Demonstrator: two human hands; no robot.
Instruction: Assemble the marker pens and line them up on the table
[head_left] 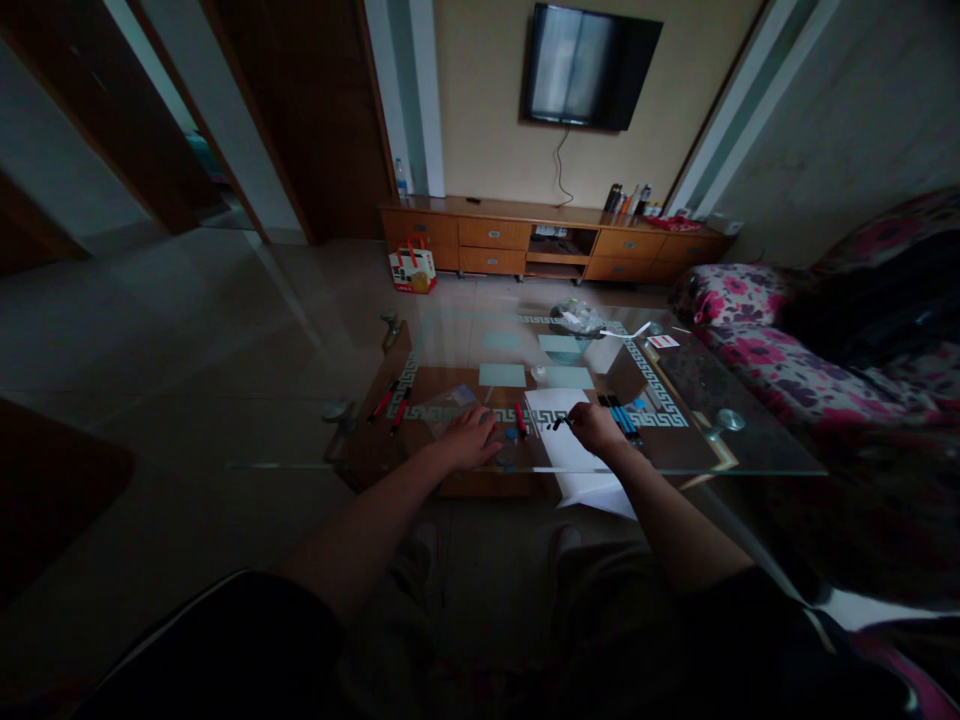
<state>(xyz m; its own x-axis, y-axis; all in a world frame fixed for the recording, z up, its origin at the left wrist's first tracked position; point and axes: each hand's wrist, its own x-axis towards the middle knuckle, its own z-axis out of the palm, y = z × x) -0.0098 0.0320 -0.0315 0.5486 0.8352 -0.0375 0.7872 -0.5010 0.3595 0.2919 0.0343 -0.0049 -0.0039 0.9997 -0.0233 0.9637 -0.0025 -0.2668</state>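
Note:
My left hand lies palm down on the glass table, its fingers stretched out and apart, holding nothing. Just right of its fingertips are a red pen-like stick and a small blue piece. Over a white sheet of paper, my right hand is closed in a pinch; what sits between the fingertips is too small and dark to name. Small dark pieces show on the paper beside those fingertips. Several blue-and-black pen-like sticks lie right of my right hand.
Red-and-black sticks lie at the table's left side. A crumpled clear plastic bag and a red-and-white card rest toward the far edge. Beyond stand a wooden TV cabinet and a carrier bag; a flowered sofa is right.

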